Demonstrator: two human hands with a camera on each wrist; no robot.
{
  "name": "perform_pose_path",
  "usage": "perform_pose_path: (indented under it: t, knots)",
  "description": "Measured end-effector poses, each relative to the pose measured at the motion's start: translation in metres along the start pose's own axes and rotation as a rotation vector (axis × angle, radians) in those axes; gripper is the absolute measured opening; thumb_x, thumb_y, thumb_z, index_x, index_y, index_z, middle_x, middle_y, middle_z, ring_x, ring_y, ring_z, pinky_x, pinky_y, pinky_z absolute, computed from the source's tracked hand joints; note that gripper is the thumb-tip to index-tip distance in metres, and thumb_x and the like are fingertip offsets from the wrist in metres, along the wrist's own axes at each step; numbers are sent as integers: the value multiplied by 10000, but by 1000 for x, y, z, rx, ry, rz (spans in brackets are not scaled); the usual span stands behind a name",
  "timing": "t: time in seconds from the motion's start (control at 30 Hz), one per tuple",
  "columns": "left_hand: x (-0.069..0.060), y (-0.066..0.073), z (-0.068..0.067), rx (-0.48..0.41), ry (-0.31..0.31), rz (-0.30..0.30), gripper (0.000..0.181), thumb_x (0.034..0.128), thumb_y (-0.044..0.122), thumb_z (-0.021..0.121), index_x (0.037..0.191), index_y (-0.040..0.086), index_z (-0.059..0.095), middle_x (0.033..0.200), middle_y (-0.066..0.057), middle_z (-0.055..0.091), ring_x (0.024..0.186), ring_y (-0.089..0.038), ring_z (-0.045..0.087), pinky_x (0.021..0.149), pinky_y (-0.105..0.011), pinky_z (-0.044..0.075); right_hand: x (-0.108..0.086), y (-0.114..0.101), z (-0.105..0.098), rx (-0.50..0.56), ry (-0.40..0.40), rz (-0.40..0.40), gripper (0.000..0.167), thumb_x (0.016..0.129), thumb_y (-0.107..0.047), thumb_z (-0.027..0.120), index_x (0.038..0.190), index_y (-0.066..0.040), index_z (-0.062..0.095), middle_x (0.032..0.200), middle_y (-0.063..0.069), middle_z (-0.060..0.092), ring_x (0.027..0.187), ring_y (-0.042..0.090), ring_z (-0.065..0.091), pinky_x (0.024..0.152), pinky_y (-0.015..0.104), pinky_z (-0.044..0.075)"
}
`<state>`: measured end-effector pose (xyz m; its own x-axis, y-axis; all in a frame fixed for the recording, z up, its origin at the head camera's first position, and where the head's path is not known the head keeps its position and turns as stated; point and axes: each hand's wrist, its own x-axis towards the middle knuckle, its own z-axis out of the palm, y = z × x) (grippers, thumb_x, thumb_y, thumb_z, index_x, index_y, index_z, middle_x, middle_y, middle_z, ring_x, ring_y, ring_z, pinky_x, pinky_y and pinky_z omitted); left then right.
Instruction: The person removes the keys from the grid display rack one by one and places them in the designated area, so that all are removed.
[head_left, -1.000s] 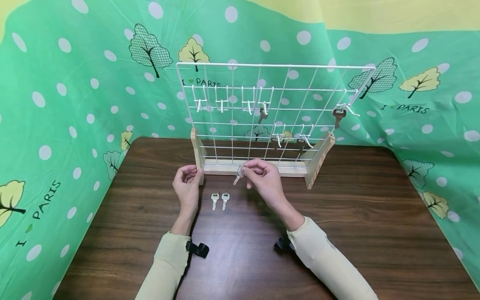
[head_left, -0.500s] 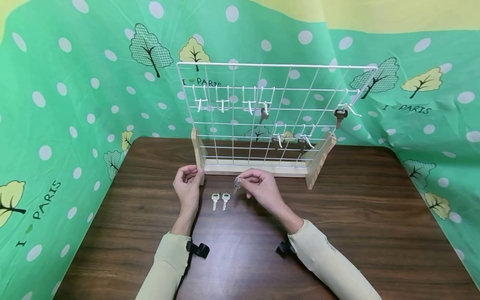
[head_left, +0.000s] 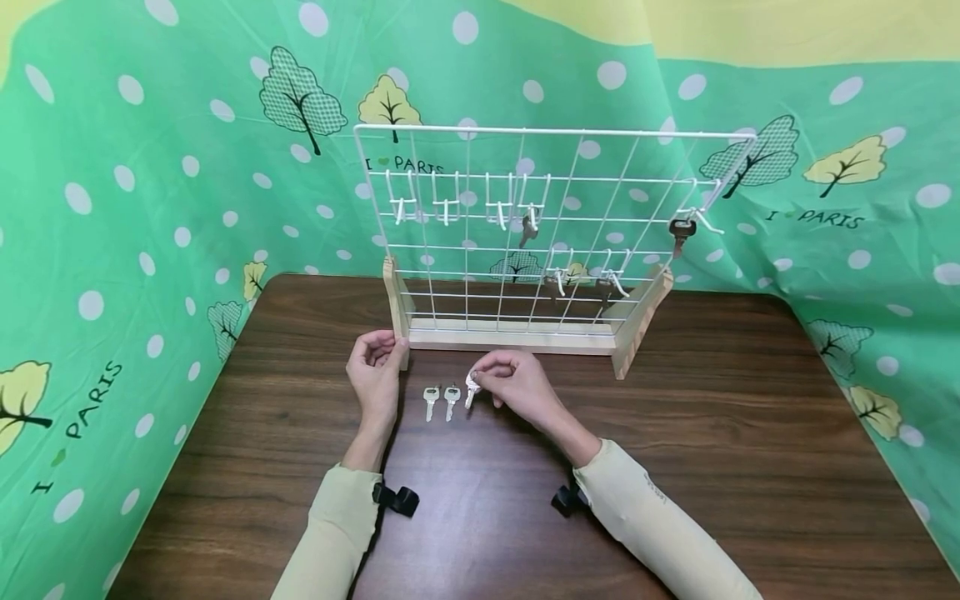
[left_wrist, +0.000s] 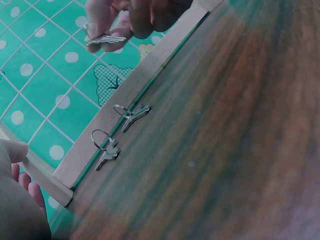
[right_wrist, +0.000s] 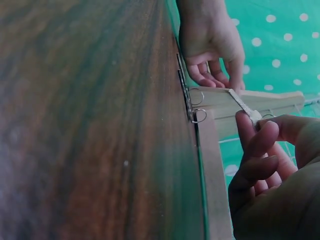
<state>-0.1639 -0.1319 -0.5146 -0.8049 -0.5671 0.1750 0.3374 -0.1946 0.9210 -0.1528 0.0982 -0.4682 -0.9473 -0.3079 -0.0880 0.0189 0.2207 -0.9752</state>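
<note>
My right hand (head_left: 517,385) pinches a silver key (head_left: 470,393) by its head between thumb and fingers. Its blade points down toward the table in the head view; in the right wrist view the held key (right_wrist: 244,105) stands clear of the tabletop. Two more silver keys, a left one (head_left: 430,403) and a right one (head_left: 451,402), lie side by side on the table, each with a small ring. My left hand (head_left: 375,375) holds the left wooden leg (head_left: 397,304) of a white wire grid rack (head_left: 491,247), thumb on one side and fingers on the other.
White hooks (head_left: 446,210) hang on the rack. Darker keys hang there too: one at upper middle (head_left: 528,229), one at far right (head_left: 682,235), others low on the grid. A wooden bar (head_left: 510,336) joins the legs. Behind the brown table (head_left: 750,433) hangs a green printed cloth (head_left: 187,208).
My right hand has come down and toward me from the rack's bottom bar, bringing the held key beside the two lying keys. The left hand stays on the wooden leg.
</note>
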Motion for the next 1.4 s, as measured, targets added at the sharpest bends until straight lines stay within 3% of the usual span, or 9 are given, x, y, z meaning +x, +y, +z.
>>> perform_pose_path:
  t: [0.4,0.63,0.93,1.23,1.4]
  knots:
    - [-1,-1,0,-7,13,-6,203,862,-182,808,1010,-76,719,890,-2,702,817,-67,661,758,-176,554,4,11,-2,-31,2,53,69,985,-15,772,1041,1,809,854,70,822,520,98,580,539,217,485]
    - [-1,-1,0,-3,8,-6,212,858,-183,814,1019,-84,718,896,10,709,825,-70,667,765,-184,556,4,19,0,-58,-44,68,62,1008,-23,754,1038,-4,805,832,128,810,485,114,622,558,219,514]
    - [0,0,-1,-3,3,1,205,863,-171,815,1015,-71,721,896,34,706,828,-69,666,769,-184,558,5,22,3,-155,-58,-1,53,996,-12,750,1012,-17,800,816,68,786,518,114,668,511,192,490]
    - [-1,1,0,-1,1,3,205,865,-167,818,1027,-98,712,897,25,699,831,-73,661,763,-183,551,6,26,1,-276,-10,-80,52,966,-33,799,973,-52,847,724,-15,724,507,69,582,507,192,432]
    - [0,1,0,5,-1,4,217,869,-160,818,1047,-129,698,908,22,702,839,-75,665,765,-183,554,8,29,-1,-365,33,-166,70,937,-27,830,958,-81,869,835,-20,741,606,39,567,580,184,445]
